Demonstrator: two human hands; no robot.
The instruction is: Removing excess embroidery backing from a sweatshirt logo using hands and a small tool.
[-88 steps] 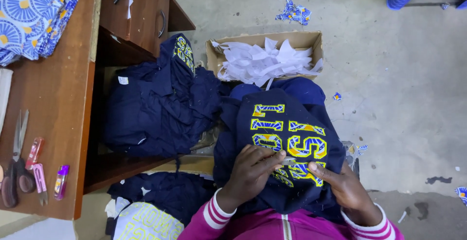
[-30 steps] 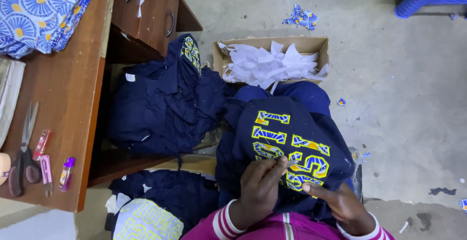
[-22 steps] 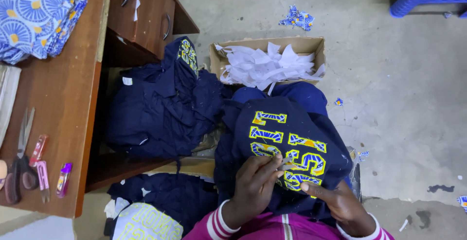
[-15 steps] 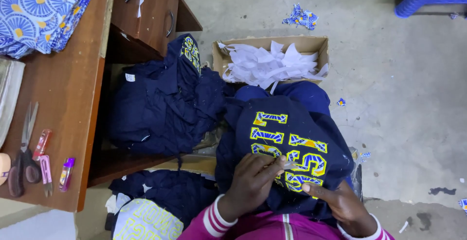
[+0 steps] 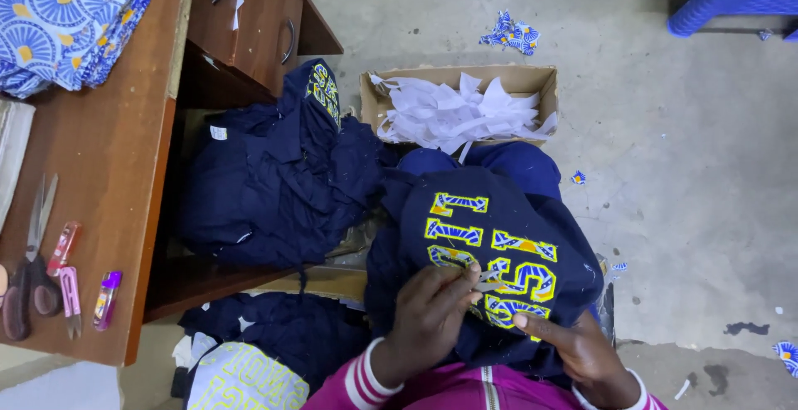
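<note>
A navy garment (image 5: 490,235) with yellow and blue patterned letters lies over my lap. My left hand (image 5: 432,310) rests on it, the fingertips pinching a small pale strip at the lettering. My right hand (image 5: 573,348) holds the garment's lower edge, thumb pressed on the fabric near the letters. Both wrists show pink sleeves with white stripes.
A pile of navy garments (image 5: 266,186) lies to the left under the wooden desk (image 5: 125,177). A cardboard box (image 5: 532,82) of white paper scraps stands ahead. Scissors (image 5: 29,260), small clippers (image 5: 65,269) and blue patterned cloth (image 5: 58,19) lie on the desk. A blue stool (image 5: 731,3) stands far right.
My left hand's fingers have shifted slightly along the lettering, still picking at it. The right hand keeps its hold on the garment. The view has wobbled a little.
</note>
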